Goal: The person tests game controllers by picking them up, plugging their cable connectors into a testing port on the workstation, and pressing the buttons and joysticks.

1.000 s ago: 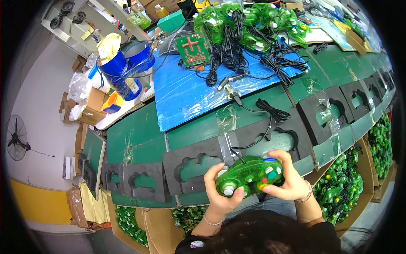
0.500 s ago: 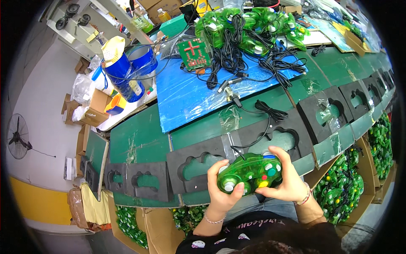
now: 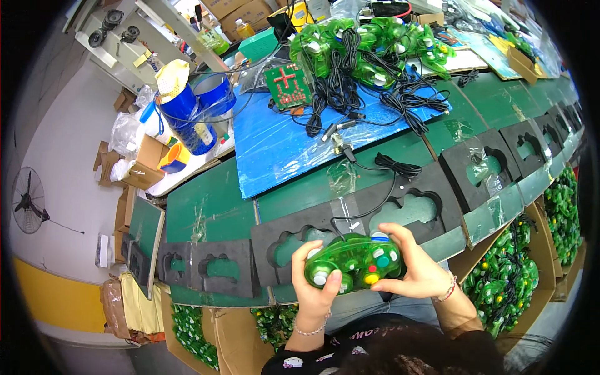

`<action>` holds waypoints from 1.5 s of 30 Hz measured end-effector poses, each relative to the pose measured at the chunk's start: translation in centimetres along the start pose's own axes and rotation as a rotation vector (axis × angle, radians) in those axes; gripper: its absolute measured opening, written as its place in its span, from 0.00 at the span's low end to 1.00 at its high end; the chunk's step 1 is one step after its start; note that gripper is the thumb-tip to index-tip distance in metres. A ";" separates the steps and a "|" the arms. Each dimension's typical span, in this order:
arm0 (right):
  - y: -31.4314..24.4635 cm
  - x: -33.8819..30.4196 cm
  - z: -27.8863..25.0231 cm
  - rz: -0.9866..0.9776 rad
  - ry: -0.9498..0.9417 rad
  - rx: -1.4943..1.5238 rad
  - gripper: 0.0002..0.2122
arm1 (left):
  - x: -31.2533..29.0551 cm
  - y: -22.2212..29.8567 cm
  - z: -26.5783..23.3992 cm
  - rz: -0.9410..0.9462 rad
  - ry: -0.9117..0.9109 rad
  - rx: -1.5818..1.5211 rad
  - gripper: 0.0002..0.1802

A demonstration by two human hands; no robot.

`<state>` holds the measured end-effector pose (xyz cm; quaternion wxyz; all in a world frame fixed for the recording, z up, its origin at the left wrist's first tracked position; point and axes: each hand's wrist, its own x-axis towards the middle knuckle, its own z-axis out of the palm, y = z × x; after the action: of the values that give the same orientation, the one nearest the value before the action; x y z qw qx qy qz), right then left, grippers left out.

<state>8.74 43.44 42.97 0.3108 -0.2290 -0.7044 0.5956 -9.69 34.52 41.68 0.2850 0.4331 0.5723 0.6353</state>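
Green worktop point(image 3: 212, 194) is carrying black foam point(image 3: 449, 215), cutouts probably serving as nests. At the near edge, left hand point(image 3: 312, 295) and right hand point(image 3: 417, 274) are holding 1 green controller point(image 3: 350, 267) by 2 ends, likely freeing thumbs for controls; black cable point(image 3: 400, 166) is trailing over foam.

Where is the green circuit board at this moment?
In the head view, the green circuit board is at upper centre, just left of the black cables, at the blue sheet's far part.
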 end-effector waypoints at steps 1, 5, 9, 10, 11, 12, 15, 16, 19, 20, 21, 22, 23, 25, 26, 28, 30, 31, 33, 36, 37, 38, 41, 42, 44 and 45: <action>0.2 -0.1 0.4 0.092 0.022 0.264 0.41 | -0.2 0.2 0.2 0.035 0.023 0.010 0.31; -0.2 0.8 1.3 -0.067 -0.021 -0.192 0.42 | 0.1 0.9 -0.3 0.098 0.120 0.054 0.32; 0.8 1.7 1.6 -0.102 -0.015 0.209 0.40 | 0.3 0.3 -0.5 0.108 0.133 0.080 0.30; 1.2 1.9 1.6 -0.104 -0.017 0.207 0.40 | 0.7 -0.3 -0.6 0.087 0.138 0.066 0.29; 1.5 1.8 1.3 -0.089 -0.048 0.151 0.39 | 0.9 -0.9 -0.7 0.060 0.138 0.048 0.28; 1.6 1.7 1.1 -0.073 -0.080 0.094 0.39 | 1.1 -1.1 -0.7 0.076 0.114 0.062 0.27; 1.3 2.0 1.5 0.052 0.012 0.366 0.39 | 1.4 -0.8 -0.1 0.054 0.129 0.051 0.27; 0.5 2.1 2.0 -0.074 0.118 0.016 0.40 | 1.3 -0.7 -0.1 0.028 0.116 0.035 0.27; 1.1 1.9 1.4 -0.071 -0.045 -0.089 0.40 | 0.8 -1.3 -0.4 0.038 0.122 -0.056 0.28; 1.3 2.3 0.9 -0.112 -0.081 0.140 0.41 | 0.8 -1.4 -0.4 0.060 0.125 -0.022 0.29; 1.7 2.0 0.9 -0.087 -0.078 0.210 0.41 | 0.8 -1.4 -0.3 0.082 0.129 0.012 0.30; 2.0 1.8 1.1 -0.062 -0.075 0.280 0.41 | 0.7 -1.4 -0.3 0.041 0.131 0.000 0.31; 1.9 1.8 1.2 -0.124 -0.063 0.091 0.41 | 0.7 -1.4 -0.3 0.039 0.133 -0.002 0.31; 1.9 1.9 0.5 -0.122 -0.098 0.094 0.40 | 0.8 -1.2 -0.7 0.027 0.075 -0.031 0.32; 1.9 1.9 0.3 -0.120 -0.126 0.099 0.40 | 1.0 -1.0 -0.8 -0.017 0.012 -0.137 0.34; 2.6 1.6 0.9 -0.094 -0.068 0.202 0.39 | 1.3 -0.5 -1.1 -0.082 -0.139 -0.350 0.41; 3.5 1.3 1.9 -0.158 0.066 0.159 0.41 | 1.4 -0.9 -1.6 -0.117 -0.130 -0.349 0.41; 5.0 0.7 2.0 -0.236 0.115 -0.097 0.44 | 1.4 -1.2 -1.9 -0.157 -0.126 -0.354 0.42; 5.8 0.3 2.4 -0.259 0.144 -0.074 0.44 | 1.6 -0.8 -2.0 -0.118 -0.181 -0.254 0.38; 6.4 -0.5 2.3 -0.265 0.186 -0.078 0.47 | 1.5 -0.3 -1.9 -0.090 -0.252 -0.158 0.31; 6.5 -0.8 2.1 -0.261 0.191 -0.069 0.47 | 1.4 -0.2 -1.8 -0.094 -0.276 -0.124 0.29; 6.7 -1.3 2.2 -0.260 0.189 -0.027 0.48 | 0.9 -0.1 -1.7 -0.105 -0.276 -0.097 0.29; 5.9 -1.0 2.1 -0.233 0.266 0.103 0.46 | 0.4 0.5 0.4 -0.127 -0.132 -0.037 0.31; 5.8 -1.0 1.9 -0.233 0.269 0.103 0.46 | 0.5 0.7 0.5 -0.127 -0.135 -0.037 0.31; 5.6 -1.1 1.6 -0.197 0.251 0.180 0.45 | 0.4 1.3 0.5 -0.187 -0.261 -0.087 0.32; 5.5 -1.2 1.6 -0.215 0.281 0.212 0.45 | 0.5 0.9 0.1 -0.206 -0.299 -0.121 0.32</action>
<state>8.16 42.52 37.25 0.4903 -0.1992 -0.6078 0.5921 -9.74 34.88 42.64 0.4560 0.4439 0.5256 0.5646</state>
